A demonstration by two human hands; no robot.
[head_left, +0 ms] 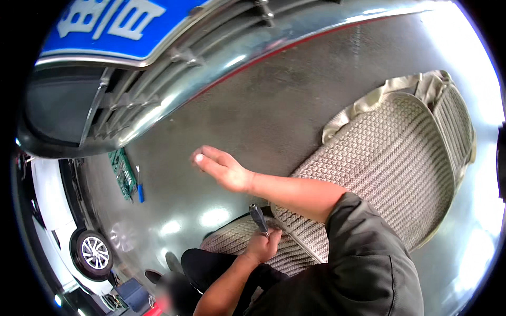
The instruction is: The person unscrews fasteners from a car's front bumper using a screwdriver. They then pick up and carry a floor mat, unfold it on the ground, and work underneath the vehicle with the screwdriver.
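Observation:
My right hand [224,169] reaches out over the grey floor, below the car's front grille. Its fingers are curled together with the thumb against them; whether anything small is between them is hidden. Lower down, my left hand [263,246] is closed round a ratchet wrench [258,218], whose dark grey end points up and away from the fist. Beneath both arms lies a beige woven seat cushion [369,168], its long ribbed panels spread to the right and under my left hand.
A car's front bumper with chrome grille [179,58] and blue licence plate [105,26] overhangs the upper left. On the floor at left lie a green tool case [123,175] and a blue-handled screwdriver [140,190]. Beyond stands a white car [52,195]; a dark blue box [133,294] sits lower left.

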